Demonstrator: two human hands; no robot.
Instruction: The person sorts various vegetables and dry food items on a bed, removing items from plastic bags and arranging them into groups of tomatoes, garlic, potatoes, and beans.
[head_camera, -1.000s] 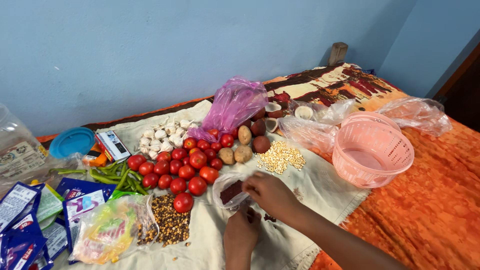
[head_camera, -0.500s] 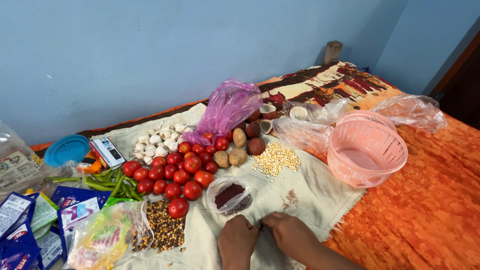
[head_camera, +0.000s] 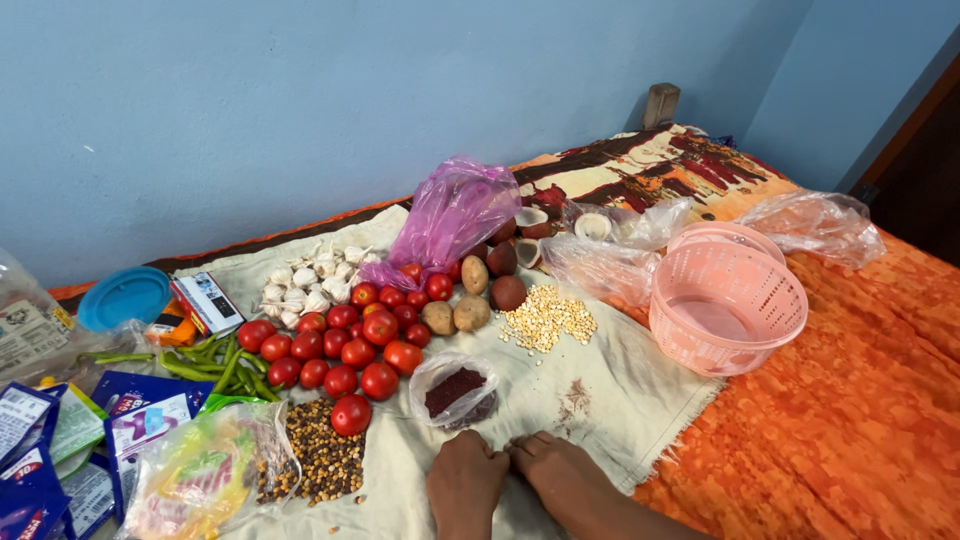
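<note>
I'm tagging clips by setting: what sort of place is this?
Probably a room in a home: groceries such as tomatoes and garlic lie on a cloth over an orange patterned bedspread, against a plain blue wall.

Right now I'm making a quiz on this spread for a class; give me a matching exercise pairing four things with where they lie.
Things:
1. round pink plastic basket
2. round blue plastic lid
3. small clear bag of dark red powder
4. pile of white garlic bulbs

Places:
A. far left, by the wall
B. just beyond both hands
C. on the orange patterned cloth, right
D. behind the red tomatoes

Pairs: 1-C, 2-A, 3-B, 4-D
</note>
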